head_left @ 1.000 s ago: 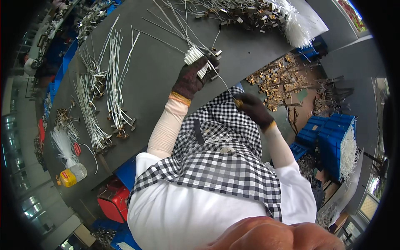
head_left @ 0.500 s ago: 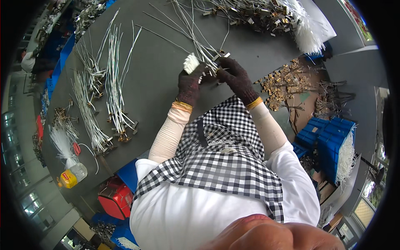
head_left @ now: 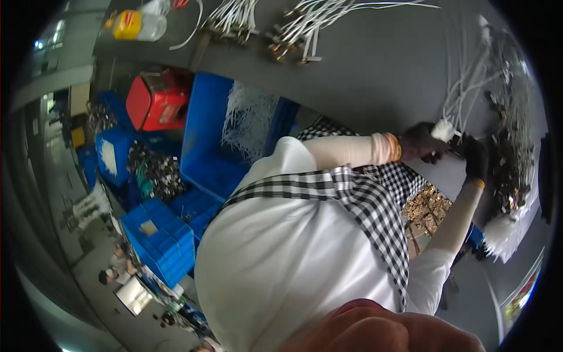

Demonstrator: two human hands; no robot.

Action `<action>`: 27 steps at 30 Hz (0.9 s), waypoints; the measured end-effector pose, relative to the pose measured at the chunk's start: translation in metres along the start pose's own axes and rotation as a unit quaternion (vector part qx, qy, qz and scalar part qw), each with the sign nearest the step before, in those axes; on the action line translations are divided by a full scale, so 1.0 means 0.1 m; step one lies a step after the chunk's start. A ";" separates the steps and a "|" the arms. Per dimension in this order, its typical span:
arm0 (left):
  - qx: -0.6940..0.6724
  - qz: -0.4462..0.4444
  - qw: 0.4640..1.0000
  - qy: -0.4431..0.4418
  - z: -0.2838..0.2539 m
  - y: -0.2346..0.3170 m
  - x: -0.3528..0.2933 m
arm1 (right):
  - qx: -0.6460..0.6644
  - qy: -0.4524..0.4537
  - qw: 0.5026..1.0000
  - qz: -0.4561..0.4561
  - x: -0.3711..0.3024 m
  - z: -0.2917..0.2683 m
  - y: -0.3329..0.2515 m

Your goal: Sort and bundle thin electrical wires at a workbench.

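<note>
My left hand [head_left: 421, 142], in a dark knitted glove, is closed around a bundle of small white pieces [head_left: 444, 130], whose exact kind I cannot make out. Just right of it, my gloved right hand [head_left: 476, 158] has its fingers drawn together at the lower ends of several white wires [head_left: 466, 97]. These wires run away from both hands over the dark tabletop [head_left: 375, 76]. The right fingertips are dim and partly hidden. Right of that hand lies a long pile of wires with metal ends [head_left: 510, 158].
More white wires with metal ends [head_left: 305, 32] lie at the table's left, near a yellow-labelled bottle [head_left: 138, 25]. A red box [head_left: 155, 101] and blue crates [head_left: 202, 135] stand left of me. Brass-coloured parts [head_left: 427, 208] lie below my hands. People [head_left: 114, 270] are at lower left.
The view has swung to the left, so the table sits higher and my hands appear farther right. Crates on the left have come into sight. The hands stay close together at the wires.
</note>
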State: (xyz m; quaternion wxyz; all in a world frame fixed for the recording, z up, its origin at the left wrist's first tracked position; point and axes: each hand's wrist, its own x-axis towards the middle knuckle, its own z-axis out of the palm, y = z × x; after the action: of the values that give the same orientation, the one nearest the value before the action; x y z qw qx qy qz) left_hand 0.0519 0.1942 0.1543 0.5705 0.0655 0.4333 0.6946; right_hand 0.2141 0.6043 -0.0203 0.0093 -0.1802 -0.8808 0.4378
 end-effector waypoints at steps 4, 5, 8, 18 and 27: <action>-0.025 0.016 0.998 0.049 -0.03 -0.15 -0.20 | -0.691 -0.180 0.635 -0.295 0.02 0.09 -0.95; -0.009 0.004 0.999 0.048 -0.03 -0.12 -0.25 | -0.689 -0.186 0.633 -0.299 -0.11 0.08 -0.99; -0.032 0.010 0.998 0.057 -0.05 -0.23 -0.19 | -0.790 -0.262 0.532 -0.153 -0.41 -0.25 -0.77; -0.082 0.040 0.994 -0.058 -0.24 -0.16 -0.41 | -0.845 -0.288 0.337 -0.299 0.24 0.13 -0.94; -0.023 0.050 0.998 0.009 -0.15 -0.13 -0.29 | -0.812 -0.160 0.441 -0.347 -0.53 -0.16 -0.91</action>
State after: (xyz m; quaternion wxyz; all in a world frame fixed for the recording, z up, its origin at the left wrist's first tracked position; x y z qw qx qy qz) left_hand 0.0631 0.1618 0.1478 0.5325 0.0678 0.4179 0.7329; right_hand 0.2387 0.5492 0.0676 -0.1313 0.2892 -0.8078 -0.4966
